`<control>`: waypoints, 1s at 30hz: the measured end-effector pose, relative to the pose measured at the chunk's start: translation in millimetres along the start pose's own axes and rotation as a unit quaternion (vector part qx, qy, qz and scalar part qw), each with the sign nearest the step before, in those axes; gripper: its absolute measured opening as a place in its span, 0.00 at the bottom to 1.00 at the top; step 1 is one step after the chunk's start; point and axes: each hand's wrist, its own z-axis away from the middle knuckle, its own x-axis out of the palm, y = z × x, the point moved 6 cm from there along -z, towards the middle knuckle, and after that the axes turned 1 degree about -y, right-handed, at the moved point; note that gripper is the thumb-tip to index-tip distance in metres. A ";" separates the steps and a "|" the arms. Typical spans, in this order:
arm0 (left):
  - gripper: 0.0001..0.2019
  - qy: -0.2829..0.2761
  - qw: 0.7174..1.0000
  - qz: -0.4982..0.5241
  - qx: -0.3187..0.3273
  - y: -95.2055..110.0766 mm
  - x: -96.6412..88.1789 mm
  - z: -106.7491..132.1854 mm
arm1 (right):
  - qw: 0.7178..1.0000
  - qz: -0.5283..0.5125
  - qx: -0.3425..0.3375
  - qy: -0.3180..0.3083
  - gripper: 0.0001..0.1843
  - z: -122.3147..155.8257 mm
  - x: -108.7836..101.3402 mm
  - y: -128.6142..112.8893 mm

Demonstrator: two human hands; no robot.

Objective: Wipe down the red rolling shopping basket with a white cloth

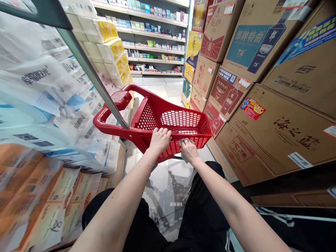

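Note:
A red plastic shopping basket [157, 115] with a mesh wall hangs tilted in front of me in a shop aisle. It looks empty. My left hand [159, 140] is closed over the basket's near rim. Just to its right, my right hand [188, 151] presses a small grey cloth [184, 141] against the outside of the basket's near wall, fingers curled on it. The basket's red handle [115, 105] sticks out to the left, against the shelf post.
Packs of tissue and paper rolls [47, 105] fill the shelves at left behind a grey metal post [89, 70]. Stacked brown cardboard boxes [275, 133] line the right. Tiled floor [168, 182] runs ahead to shelves of small goods [154, 38].

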 end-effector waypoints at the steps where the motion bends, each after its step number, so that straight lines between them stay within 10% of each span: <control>1: 0.12 -0.001 1.000 -0.001 0.000 0.4 0.0 -0.3 | 1.000 -0.006 0.013 -0.004 0.21 -3.1 -1.9 -1.4; 10: 0.12 0.003 1.000 0.004 0.006 0.2 -1.8 1.6 | 0.989 -0.110 0.081 -0.051 0.10 -11.0 -22.9 15.4; 19: 0.11 0.010 1.000 -0.005 0.014 -3.2 -2.8 5.6 | 0.967 -0.189 0.062 0.161 0.20 -3.8 -84.2 17.6; 24: 0.11 0.009 1.000 -0.006 0.011 -3.3 -1.9 5.6 | 0.990 -0.116 0.003 0.075 0.23 -11.8 -65.3 4.3; 30: 0.11 0.005 1.000 -0.005 0.008 -4.3 -1.0 5.9 | 0.985 -0.136 0.093 0.057 0.15 0.5 -47.2 25.4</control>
